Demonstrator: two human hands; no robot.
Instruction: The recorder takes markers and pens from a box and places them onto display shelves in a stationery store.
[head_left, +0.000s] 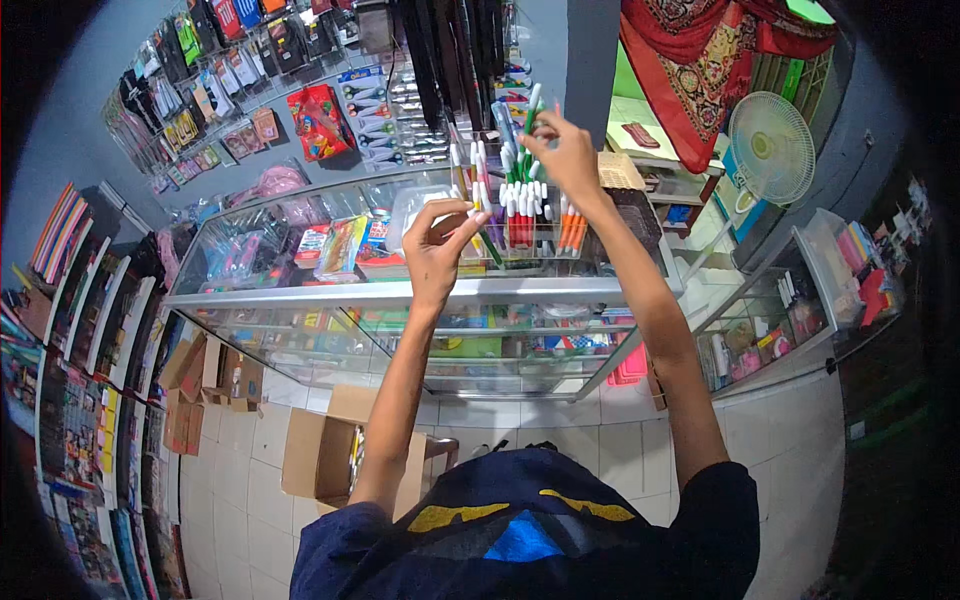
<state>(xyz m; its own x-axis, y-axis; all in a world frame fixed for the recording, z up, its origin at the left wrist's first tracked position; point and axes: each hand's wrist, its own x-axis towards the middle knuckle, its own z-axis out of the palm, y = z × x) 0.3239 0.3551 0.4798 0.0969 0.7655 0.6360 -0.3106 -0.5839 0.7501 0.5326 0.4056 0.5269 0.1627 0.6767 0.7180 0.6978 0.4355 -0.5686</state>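
A clear compartmented pen holder (525, 250) stands on the glass counter, filled with white-capped felt-tip markers. Red markers (520, 229) fill a front compartment, with orange markers (572, 231) to their right. Behind them are green markers (517, 169). My right hand (568, 154) is above the back of the holder, its fingers around a green marker (532, 112) with a white cap pointing up. At the holder's left side, my left hand (441, 244) has thumb and forefinger close together beside white caps; whether they pinch a marker is unclear.
The glass display counter (360, 294) holds packaged goods and booklets. A white lidded tub (424, 206) sits left of the holder, a dark woven basket (636, 217) to the right. Open cardboard boxes (315, 457) are on the floor. A fan (771, 146) stands at right, shelves (97, 375) at left.
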